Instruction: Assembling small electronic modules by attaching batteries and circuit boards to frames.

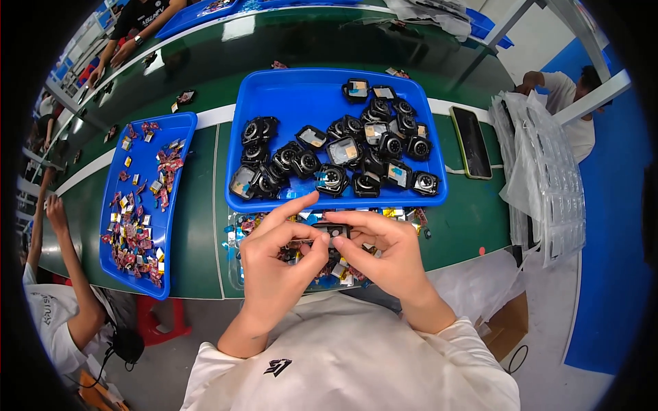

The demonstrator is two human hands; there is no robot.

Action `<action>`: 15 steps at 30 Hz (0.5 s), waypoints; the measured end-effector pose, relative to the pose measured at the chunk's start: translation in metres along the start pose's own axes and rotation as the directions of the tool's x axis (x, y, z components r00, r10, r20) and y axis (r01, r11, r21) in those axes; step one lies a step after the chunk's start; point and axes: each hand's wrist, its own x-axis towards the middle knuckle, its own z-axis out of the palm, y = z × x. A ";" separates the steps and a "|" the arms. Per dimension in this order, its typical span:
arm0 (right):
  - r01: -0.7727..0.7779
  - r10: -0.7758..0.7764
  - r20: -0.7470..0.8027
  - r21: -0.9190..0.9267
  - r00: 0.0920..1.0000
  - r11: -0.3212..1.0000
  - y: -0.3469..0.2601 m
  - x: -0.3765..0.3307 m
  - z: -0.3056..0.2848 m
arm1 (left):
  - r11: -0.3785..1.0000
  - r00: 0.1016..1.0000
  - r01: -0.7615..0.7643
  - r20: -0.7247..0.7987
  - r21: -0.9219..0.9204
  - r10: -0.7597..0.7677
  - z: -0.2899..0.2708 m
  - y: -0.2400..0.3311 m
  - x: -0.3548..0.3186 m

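Pinching in from both sides, the left hand and the right hand meet over the near edge of the green table, and between their fingertips sits a small dark module, flat and rectangular, held just above a clear tray of loose bits. Left thumb and forefinger are closed tight on its left end; right fingers curl round its right end, so both grips are shut down small on the one piece. Beyond them, touching nothing, the big blue tray carries a heap of similar black round-faced units, and off to the left a narrower blue tray holds red and yellow scraps. A phone lies right of the big tray. Risk, as I judge it: the piece is tiny and held only at its tips, so a twist or uneven squeeze could flick it down into the clutter below, where it would be hard to pick out again.
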 end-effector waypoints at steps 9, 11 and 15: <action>0.118 -0.130 -0.071 -0.153 0.989 0.981 0.008 -0.006 0.006 | 0.994 0.994 0.112 -0.007 -0.019 -0.112 0.000 -0.002 0.001; 0.127 -0.146 -0.095 -0.188 0.985 0.974 0.007 -0.006 0.008 | 0.995 0.995 0.099 -0.023 0.006 -0.099 0.001 -0.001 0.002; 0.166 -0.190 -0.105 -0.205 0.976 0.965 0.008 -0.007 0.010 | 0.995 0.995 0.098 -0.028 0.030 -0.097 0.000 0.000 0.000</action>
